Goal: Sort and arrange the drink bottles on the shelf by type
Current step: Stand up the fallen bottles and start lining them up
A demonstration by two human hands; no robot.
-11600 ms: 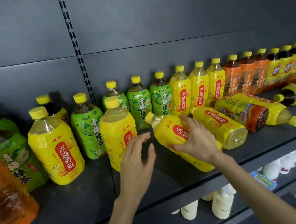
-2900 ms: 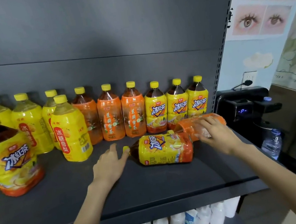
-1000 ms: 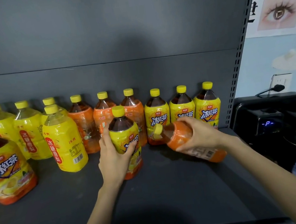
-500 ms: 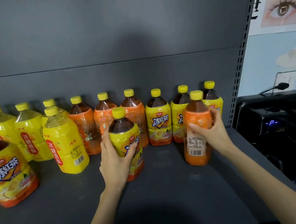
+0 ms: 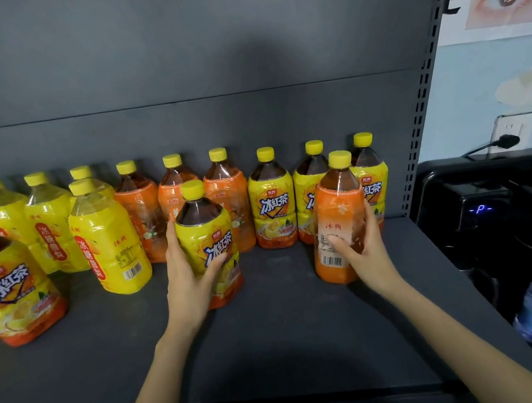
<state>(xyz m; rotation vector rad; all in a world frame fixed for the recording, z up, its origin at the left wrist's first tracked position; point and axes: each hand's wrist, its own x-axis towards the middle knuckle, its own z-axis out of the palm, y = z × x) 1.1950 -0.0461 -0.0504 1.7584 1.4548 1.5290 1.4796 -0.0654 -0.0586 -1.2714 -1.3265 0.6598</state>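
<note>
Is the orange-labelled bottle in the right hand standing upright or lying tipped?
Upright. The orange-labelled plastic bottle has its yellow cap on top and its base on the dark shelf, with the right hand wrapped around its lower side.

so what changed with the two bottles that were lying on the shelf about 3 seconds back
Both now stand upright, each gripped. The left hand took the yellow iced-tea bottle and stood it before the orange row. The right hand tipped up the orange bottle, now before the iced-tea row. The back row stayed put.

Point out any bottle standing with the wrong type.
The orange bottle in the right hand stands before yellow iced-tea bottles; the left hand holds an iced-tea bottle before the orange row.
</note>
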